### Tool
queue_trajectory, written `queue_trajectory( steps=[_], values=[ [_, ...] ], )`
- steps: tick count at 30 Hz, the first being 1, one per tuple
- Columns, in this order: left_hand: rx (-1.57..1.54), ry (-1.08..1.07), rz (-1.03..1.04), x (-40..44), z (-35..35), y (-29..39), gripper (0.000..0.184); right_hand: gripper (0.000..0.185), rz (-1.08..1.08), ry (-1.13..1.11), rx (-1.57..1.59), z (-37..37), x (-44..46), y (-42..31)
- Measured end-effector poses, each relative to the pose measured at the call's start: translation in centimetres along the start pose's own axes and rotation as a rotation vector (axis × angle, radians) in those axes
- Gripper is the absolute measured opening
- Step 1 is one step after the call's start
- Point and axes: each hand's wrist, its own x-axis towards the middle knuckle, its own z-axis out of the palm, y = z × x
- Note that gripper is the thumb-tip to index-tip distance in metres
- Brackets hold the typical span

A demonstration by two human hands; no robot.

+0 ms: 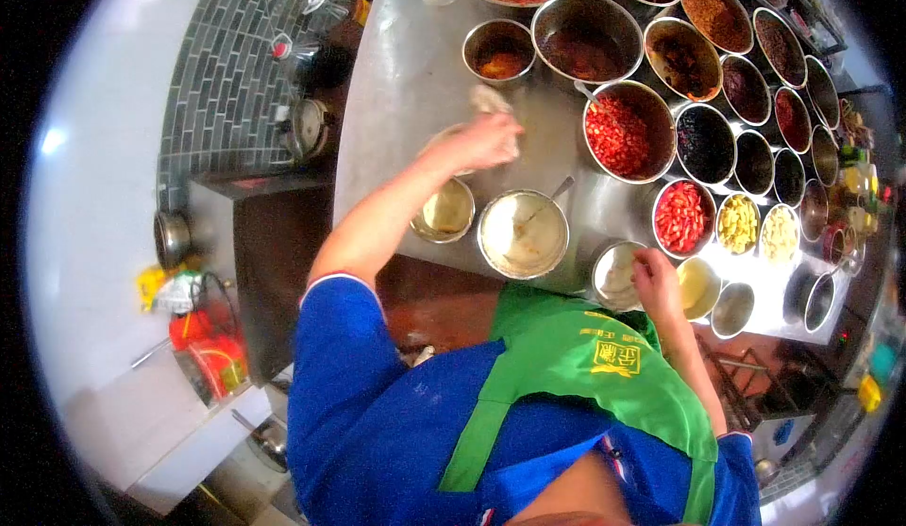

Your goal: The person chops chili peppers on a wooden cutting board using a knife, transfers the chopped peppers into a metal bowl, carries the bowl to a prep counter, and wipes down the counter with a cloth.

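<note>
Over the steel table (pixel 396 83), my left hand (pixel 486 141) is closed and slightly blurred. Pale, cloth-like material (pixel 489 101) shows at its fingers, too smeared to name. Below that hand are a steel bowl of pale yellowish contents (pixel 444 213) and a larger bowl of creamy white contents (pixel 522 233) with a spoon (pixel 563 186) in it. At the table's near edge, my right hand (pixel 657 281) has its fingers curled on the right rim of a small bowl with white contents (pixel 617 276).
Bowls of chopped red pieces (pixel 628 130), red strips (pixel 682 217), yellow-green pieces (pixel 738 223) and dark sauces (pixel 585 40) crowd the right and far side. A small bowl (pixel 498 51) stands beyond my left hand. A dark cabinet (pixel 283 262) adjoins the table on the left.
</note>
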Motion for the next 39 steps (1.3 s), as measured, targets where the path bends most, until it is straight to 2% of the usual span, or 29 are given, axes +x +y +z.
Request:
queue_trajectory(
  steps=[1, 3, 4, 7, 8, 11, 13, 15, 17, 19, 21, 23, 24, 27, 30, 33, 36, 39],
  values=[
    [0.006, -0.047, 0.092, 1.1, 0.0, 2.1, 0.056, 0.018, 0.008, 0.002, 0.006, 0.1, 0.0, -0.3],
    [0.027, -0.258, 0.147, 2.9, -0.8, 5.7, 0.050, 0.018, 0.022, 0.007, 0.012, -0.1, 0.1, -1.1],
    [0.055, -0.183, 0.264, 3.5, 0.9, 5.3, 0.046, 0.018, 0.023, 0.017, 0.020, -0.3, 0.1, -1.4],
    [0.159, -0.010, 0.422, 3.8, 0.9, 4.9, 0.041, 0.018, 0.043, 0.040, 0.044, -0.5, 0.0, -2.1],
    [0.139, -0.011, 0.370, 3.2, 0.6, 4.5, 0.035, 0.018, 0.060, 0.042, 0.049, -0.6, -0.2, -2.2],
    [0.315, -0.106, 0.051, 1.9, -0.4, 2.5, 0.032, 0.018, 0.040, 0.062, 0.021, -0.8, -0.4, -1.9],
    [0.329, 0.187, 0.010, -0.2, 0.6, -1.4, 0.031, 0.018, 0.025, 0.083, 0.017, -0.9, -0.7, -1.6],
    [0.370, 0.209, -0.091, -2.6, 0.7, -5.8, 0.024, 0.018, 0.020, 0.106, 0.045, -0.8, -0.8, -1.5],
    [0.263, 0.198, -0.464, -5.1, -3.6, -4.6, 0.027, 0.018, -0.005, 0.126, 0.026, -1.1, -1.1, -1.3],
    [0.485, 0.191, -0.650, -6.7, -2.6, -11.1, 0.033, 0.018, 0.036, 0.136, 0.054, -1.6, -1.4, -1.6],
    [0.666, 0.182, -0.821, -6.0, -5.2, -9.6, 0.038, 0.018, 0.040, 0.139, 0.030, -2.3, -1.7, -1.0],
    [0.463, 0.443, -0.683, -3.8, -6.1, -8.6, 0.037, 0.017, -0.007, 0.186, 0.018, -2.2, -2.7, 1.1],
    [0.361, 0.572, -0.618, -3.3, -6.6, -8.1, 0.036, 0.019, 0.069, 0.192, 0.038, -2.9, -3.3, -0.1],
    [-0.393, 0.656, -0.598, -1.1, -6.2, -2.9, 0.031, 0.020, 0.215, 0.193, -0.005, -3.3, -5.1, 2.0],
    [-0.358, 0.627, -0.464, -2.8, -5.9, 6.8, 0.028, 0.021, 0.228, 0.141, -0.128, -3.5, -6.6, 4.2],
    [-0.473, 0.671, -0.484, -5.5, -3.3, 10.7, 0.025, 0.024, 0.259, 0.080, -0.178, -3.9, -7.1, 4.4],
    [-0.567, 0.742, -0.618, -8.7, -0.7, 12.7, 0.020, 0.026, 0.227, 0.065, -0.170, -4.1, -7.2, 5.0],
    [-0.866, 0.752, -0.731, -11.6, 1.6, 15.6, 0.019, 0.027, 0.276, -0.010, -0.136, -4.8, -7.3, 5.4]
  ],
)
